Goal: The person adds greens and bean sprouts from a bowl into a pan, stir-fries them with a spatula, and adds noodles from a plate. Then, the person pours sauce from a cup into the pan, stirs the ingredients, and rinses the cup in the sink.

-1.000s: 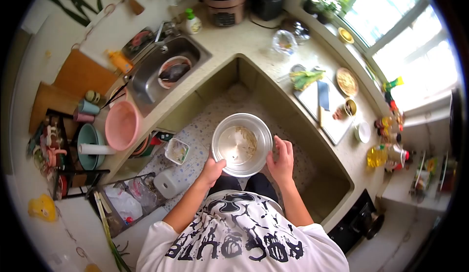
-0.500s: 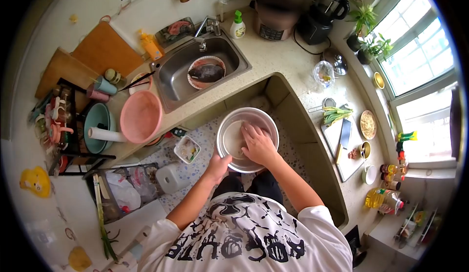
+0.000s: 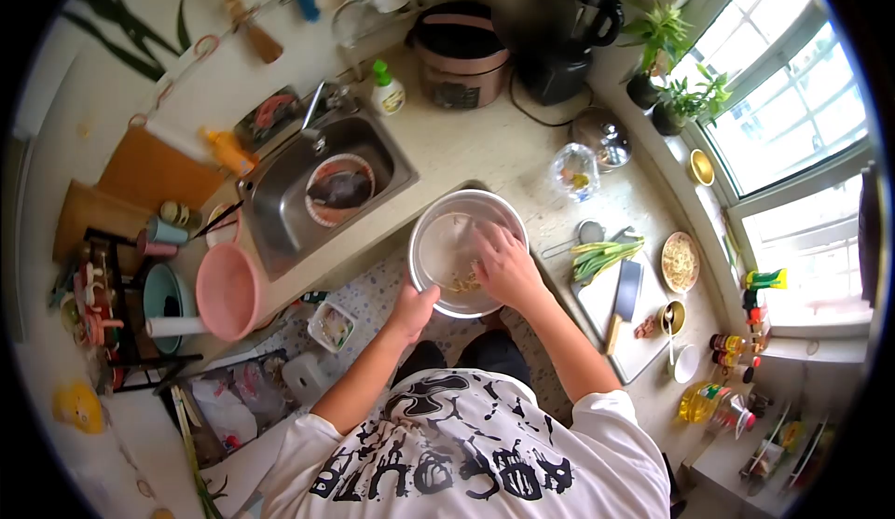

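Note:
A round metal bowl (image 3: 438,209) is held out over the front edge of the counter, above the floor. My left hand (image 3: 411,309) is closed on its near left rim, thumb on top. Inside the bowl is my right hand (image 3: 506,262), its fingers bent inward and partly blurred; what lies between them, if anything, is hidden. Small light-brown pieces (image 3: 463,283) lie at the bottom, beside the right fingertips.
To the left are a sink (image 3: 387,169) holding a patterned bowl with something dark, and a pink basin (image 3: 228,290). At right, a cutting board (image 3: 597,306) bears a knife (image 3: 626,295) and green onions (image 3: 604,256). A rice cooker (image 3: 460,57) stands behind.
The view has shifted, and the bowl now sits nearer the counter on the right. My right fingers have gone from stretched out to bent, and the small pieces show in the bowl.

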Motion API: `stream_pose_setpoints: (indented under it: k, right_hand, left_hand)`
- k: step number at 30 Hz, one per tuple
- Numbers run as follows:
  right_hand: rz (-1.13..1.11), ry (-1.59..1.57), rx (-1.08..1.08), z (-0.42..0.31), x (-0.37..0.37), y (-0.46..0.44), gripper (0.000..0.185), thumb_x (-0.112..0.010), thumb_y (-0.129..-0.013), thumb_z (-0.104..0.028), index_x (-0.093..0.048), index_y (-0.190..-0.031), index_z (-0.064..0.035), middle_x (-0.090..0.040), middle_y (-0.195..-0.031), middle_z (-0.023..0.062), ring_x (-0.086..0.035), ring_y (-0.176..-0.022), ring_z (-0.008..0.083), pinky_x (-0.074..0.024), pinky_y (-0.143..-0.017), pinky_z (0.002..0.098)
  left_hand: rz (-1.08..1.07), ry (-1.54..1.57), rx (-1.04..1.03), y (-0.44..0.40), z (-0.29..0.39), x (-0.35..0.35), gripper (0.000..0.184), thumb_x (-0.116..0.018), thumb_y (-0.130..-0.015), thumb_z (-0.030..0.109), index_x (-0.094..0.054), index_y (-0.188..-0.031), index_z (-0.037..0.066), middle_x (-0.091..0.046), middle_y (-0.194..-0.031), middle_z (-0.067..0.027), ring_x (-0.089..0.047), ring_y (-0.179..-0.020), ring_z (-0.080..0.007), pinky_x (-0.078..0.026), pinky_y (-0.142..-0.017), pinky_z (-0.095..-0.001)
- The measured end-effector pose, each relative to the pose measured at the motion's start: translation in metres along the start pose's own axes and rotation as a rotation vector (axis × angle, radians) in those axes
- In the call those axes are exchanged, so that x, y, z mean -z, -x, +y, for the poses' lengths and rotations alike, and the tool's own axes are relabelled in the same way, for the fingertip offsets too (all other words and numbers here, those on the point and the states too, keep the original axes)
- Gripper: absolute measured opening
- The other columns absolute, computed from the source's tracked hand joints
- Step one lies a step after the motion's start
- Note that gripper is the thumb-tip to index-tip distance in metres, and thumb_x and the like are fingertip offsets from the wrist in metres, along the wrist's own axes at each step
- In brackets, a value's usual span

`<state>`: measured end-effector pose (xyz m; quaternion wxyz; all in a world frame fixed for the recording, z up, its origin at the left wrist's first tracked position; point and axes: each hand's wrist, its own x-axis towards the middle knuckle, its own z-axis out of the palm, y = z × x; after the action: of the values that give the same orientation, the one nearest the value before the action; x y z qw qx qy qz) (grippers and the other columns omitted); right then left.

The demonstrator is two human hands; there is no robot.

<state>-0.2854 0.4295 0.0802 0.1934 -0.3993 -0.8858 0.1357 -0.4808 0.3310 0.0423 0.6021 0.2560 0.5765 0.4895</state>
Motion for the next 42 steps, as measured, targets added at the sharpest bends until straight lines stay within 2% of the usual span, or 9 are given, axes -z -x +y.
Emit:
stream_pose_setpoints:
  k: [4,7,9,14,18,25,28,31,42]
  right_hand:
    - [-0.03,-0.008,-0.064,0.082,0.013,-0.018,0.052,-0.071,-0.076,-0.018,-0.059,-0.125,-0.0073,-0.057,-0.126,0.017,-0.058,-0.113,0.0351,-0.051,-0.093,0.0432]
    - [-0.085,-0.017,-0.113,0.137,0.032,-0.027,0.048,-0.073,-0.072,-0.018,-0.061,-0.118,-0.01,-0.057,-0.121,0.0143,-0.058,-0.112,0.0341,-0.0523,-0.088,0.0429]
    - [-0.126,-0.034,-0.151,0.174,0.04,-0.037,0.052,-0.076,-0.07,-0.019,-0.061,-0.12,-0.0114,-0.056,-0.123,0.0138,-0.057,-0.114,0.0342,-0.0516,-0.089,0.0434]
    - [0.049,-0.056,-0.077,0.246,0.037,-0.059,0.061,-0.082,-0.066,-0.024,-0.061,-0.123,-0.016,-0.053,-0.127,0.012,-0.052,-0.121,0.0339,-0.0483,-0.095,0.0444]
    - [0.106,-0.137,-0.058,0.292,0.014,-0.069,0.049,-0.081,-0.07,-0.023,-0.064,-0.116,-0.0172,-0.055,-0.123,0.0097,-0.055,-0.117,0.0321,-0.0468,-0.097,0.0445]
    - [0.108,-0.156,0.029,0.342,-0.007,-0.077,0.028,-0.073,-0.079,-0.016,-0.065,-0.106,-0.015,-0.06,-0.115,0.0093,-0.059,-0.105,0.033,-0.0476,-0.095,0.0436]
    - [0.145,-0.134,0.049,0.35,-0.015,-0.078,0.017,-0.068,-0.08,-0.015,-0.063,-0.096,-0.0135,-0.058,-0.1,0.0074,-0.058,-0.103,0.0288,-0.0473,-0.09,0.0409]
    - [0.2,-0.082,0.041,0.355,-0.025,-0.08,0.02,-0.065,-0.079,-0.013,-0.065,-0.099,-0.011,-0.059,-0.102,0.0083,-0.058,-0.104,0.029,-0.0474,-0.09,0.0404]
    - [0.283,-0.064,0.036,0.373,-0.024,-0.059,0.029,-0.062,-0.077,-0.007,-0.066,-0.105,-0.0054,-0.06,-0.108,0.01,-0.058,-0.104,0.0299,-0.0501,-0.09,0.0398]
  left_hand:
    - [0.007,-0.028,-0.039,-0.065,0.004,-0.07,0.068,-0.049,-0.084,-0.006,-0.034,-0.149,0.009,-0.054,-0.126,-0.0066,-0.06,-0.099,-0.014,-0.054,-0.081,-0.0268]
    - [-0.03,0.032,0.007,-0.106,0.014,-0.124,0.074,-0.048,-0.083,-0.006,-0.029,-0.153,0.006,-0.043,-0.145,-0.0119,-0.044,-0.133,-0.0223,-0.037,-0.111,-0.0352]
    - [-0.024,0.012,-0.052,-0.131,0.022,-0.161,0.077,-0.047,-0.083,-0.006,-0.025,-0.155,0.006,-0.039,-0.149,-0.0126,-0.041,-0.137,-0.0233,-0.034,-0.114,-0.0361]
    - [-0.059,-0.298,-0.282,-0.189,0.041,-0.219,0.094,-0.05,-0.078,-0.007,-0.011,-0.162,0.01,-0.029,-0.159,-0.0202,-0.033,-0.146,-0.0329,-0.03,-0.119,-0.0404]
    - [0.007,-0.681,-0.372,-0.223,0.048,-0.243,0.093,-0.057,-0.082,0.003,-0.013,-0.162,0.021,-0.03,-0.155,-0.0252,-0.041,-0.138,-0.0445,-0.042,-0.112,-0.0471]
    - [0.048,-0.923,-0.493,-0.245,0.058,-0.277,0.092,-0.058,-0.081,0.005,-0.018,-0.161,0.025,-0.036,-0.146,-0.0262,-0.049,-0.127,-0.049,-0.049,-0.103,-0.0501]
    - [0.048,-0.966,-0.534,-0.249,0.058,-0.285,0.091,-0.057,-0.08,0.002,-0.021,-0.16,0.025,-0.037,-0.143,-0.0265,-0.053,-0.121,-0.0506,-0.052,-0.097,-0.0518]
    - [0.024,-1.064,-0.488,-0.252,0.056,-0.292,0.091,-0.055,-0.08,0.003,-0.019,-0.161,0.024,-0.038,-0.143,-0.0254,-0.046,-0.129,-0.05,-0.05,-0.1,-0.0518]
    - [-0.003,-1.17,-0.602,-0.26,0.059,-0.302,0.091,-0.056,-0.08,-0.001,-0.024,-0.159,0.03,-0.035,-0.144,-0.0228,-0.058,-0.112,-0.0503,-0.057,-0.086,-0.05]
